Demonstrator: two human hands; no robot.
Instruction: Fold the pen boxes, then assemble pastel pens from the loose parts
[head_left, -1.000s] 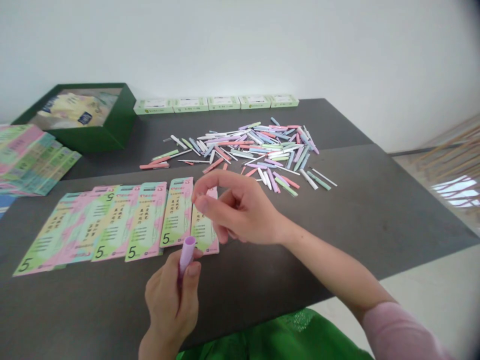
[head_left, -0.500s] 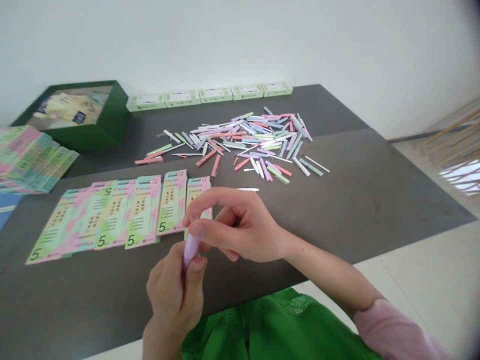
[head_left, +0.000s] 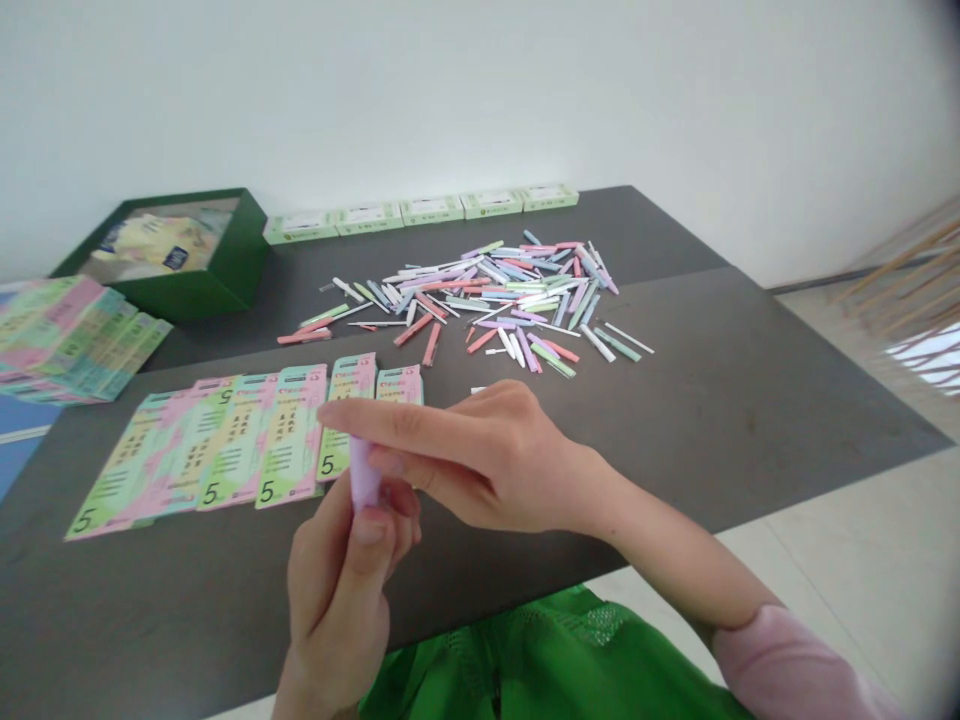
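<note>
While the head view looks down at the counter [head_left: 675,420], the left hand [head_left: 337,590] grip clamps a lilac tube [head_left: 365,475] near the counter edge. The right hand [head_left: 495,470] grip stands apart, against the tube. Printed cards [head_left: 247,450] lie left; pastel tubes [head_left: 480,310] lie heaped far.

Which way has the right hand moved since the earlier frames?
Yes, the right hand moved left: its index fingertip now crosses the second printed card from the right, instead of its edge.
</note>
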